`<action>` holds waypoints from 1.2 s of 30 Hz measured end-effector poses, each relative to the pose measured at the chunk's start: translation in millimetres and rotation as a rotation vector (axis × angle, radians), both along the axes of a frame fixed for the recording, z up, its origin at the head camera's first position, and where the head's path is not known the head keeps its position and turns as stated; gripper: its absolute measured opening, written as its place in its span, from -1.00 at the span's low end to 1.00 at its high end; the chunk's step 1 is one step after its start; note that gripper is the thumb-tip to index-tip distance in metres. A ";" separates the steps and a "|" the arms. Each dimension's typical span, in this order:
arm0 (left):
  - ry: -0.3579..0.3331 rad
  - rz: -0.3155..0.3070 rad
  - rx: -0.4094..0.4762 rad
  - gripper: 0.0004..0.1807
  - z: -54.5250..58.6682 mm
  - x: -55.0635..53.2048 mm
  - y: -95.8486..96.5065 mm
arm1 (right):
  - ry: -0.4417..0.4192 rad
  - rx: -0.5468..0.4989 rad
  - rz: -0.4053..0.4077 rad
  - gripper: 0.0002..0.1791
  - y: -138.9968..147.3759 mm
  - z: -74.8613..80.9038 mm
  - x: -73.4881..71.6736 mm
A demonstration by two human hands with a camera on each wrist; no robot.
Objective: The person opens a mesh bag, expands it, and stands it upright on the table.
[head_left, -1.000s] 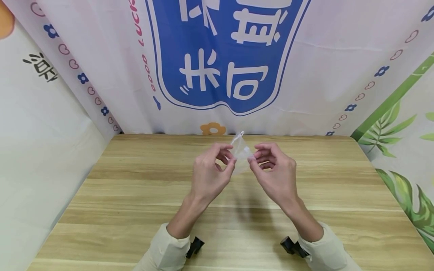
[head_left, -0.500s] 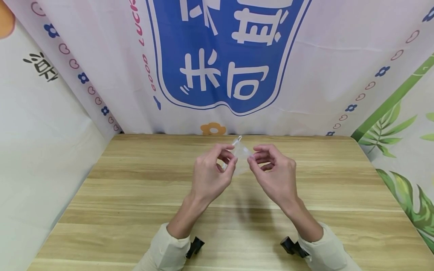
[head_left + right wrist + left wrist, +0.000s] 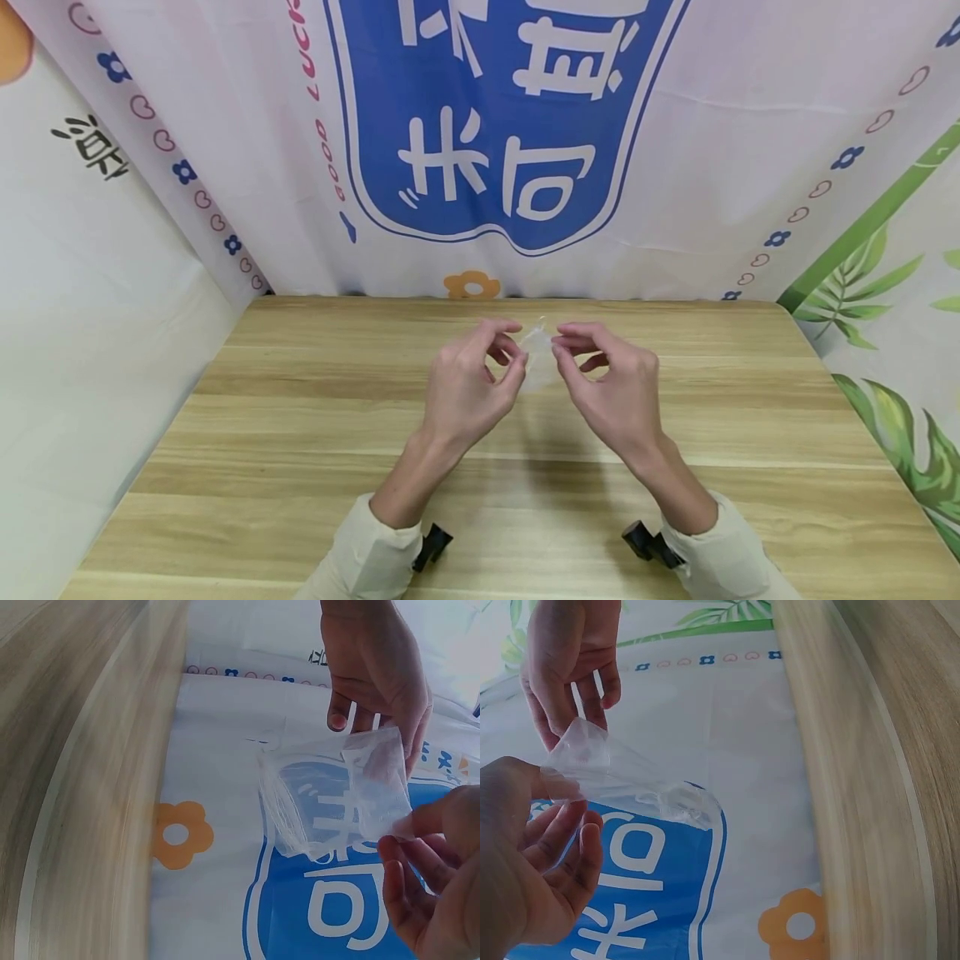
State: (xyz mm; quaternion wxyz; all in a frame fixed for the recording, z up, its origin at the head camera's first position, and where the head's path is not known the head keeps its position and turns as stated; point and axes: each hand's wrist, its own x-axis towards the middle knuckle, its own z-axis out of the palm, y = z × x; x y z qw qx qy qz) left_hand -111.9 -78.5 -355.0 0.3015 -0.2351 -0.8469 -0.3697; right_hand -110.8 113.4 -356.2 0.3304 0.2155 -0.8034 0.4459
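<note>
Between my two hands hangs a small clear plastic bag [image 3: 537, 367], thin and see-through, above the table. My left hand [image 3: 471, 375] pinches one edge with thumb and finger; the thumb shows through the film in the left wrist view. On the other side, my right hand [image 3: 618, 383] pinches the opposite edge between thumb and forefinger. In the right wrist view the bag [image 3: 330, 799] is spread fairly flat, its far end wrinkled. The left wrist view shows the bag [image 3: 630, 776] sagging into a crumpled tip. I cannot make out anything inside it.
A wood-grain table [image 3: 337, 433] lies under the hands. Behind it hangs a printed cloth [image 3: 697, 183] with a blue panel and an orange flower, and more cloth stands at both sides. A black wrist device [image 3: 431, 547] shows at each pale sleeve.
The bag's upper tip has dropped lower, and the film has shifted between the fingers. Both hands have moved only slightly, the right one a little.
</note>
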 end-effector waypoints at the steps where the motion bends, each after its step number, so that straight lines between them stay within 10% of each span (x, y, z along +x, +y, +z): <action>1: -0.009 -0.004 0.002 -0.68 0.2 0.3 0.3 | 0.002 -0.014 -0.015 -0.80 0.0 0.0 0.2; 13: -0.100 -0.096 -0.007 -0.28 -0.4 3.9 3.3 | 0.034 -0.172 -0.159 -0.83 1.9 3.3 0.6; 21: -0.506 -0.057 0.124 -0.31 7.3 11.5 8.4 | 0.063 -0.263 -0.176 -0.86 1.1 4.8 1.1; 26: -0.684 -0.138 0.156 -0.32 10.7 14.8 9.1 | 0.096 -0.299 -0.171 -0.85 -1.5 4.1 0.1; 30: -0.670 -0.199 0.211 -0.41 9.6 14.5 9.2 | 0.104 -0.292 -0.155 -0.84 -3.0 3.4 0.6; 36: -0.469 -0.091 0.263 -0.53 7.9 9.6 6.5 | 0.059 -0.226 -0.111 -0.78 -5.1 2.5 4.3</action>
